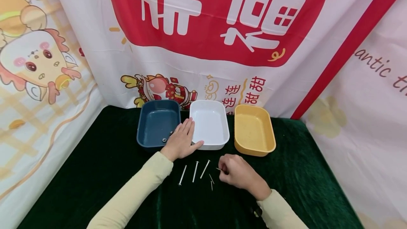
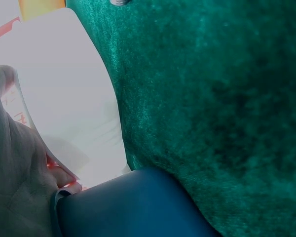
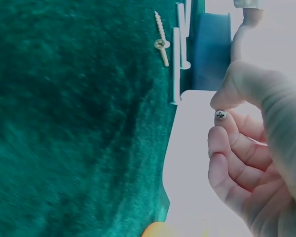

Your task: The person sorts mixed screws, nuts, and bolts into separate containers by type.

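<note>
My left hand [image 1: 180, 141] lies with straight fingers over the neighbouring rims of the white bin [image 1: 210, 124] and the blue bin [image 1: 159, 116], its thumb at the white bin's front edge. In front of the yellow bin [image 1: 254, 128], my right hand [image 1: 239, 173] pinches a small screw between thumb and index finger. The cross-slotted head of that screw [image 3: 220, 114] shows in the right wrist view. On the cloth to its left lie two small screws [image 1: 211, 185] and three long bolts [image 1: 195, 171]. Small metal nuts [image 1: 164, 140] sit inside the blue bin, partly covered by my left hand.
Dark green velvet cloth [image 1: 279, 176] covers the table. The three bins stand in a row along its back edge, against a white printed curtain [image 1: 95, 45] with a red panel. More printed curtain [image 1: 359, 116] hangs at the right.
</note>
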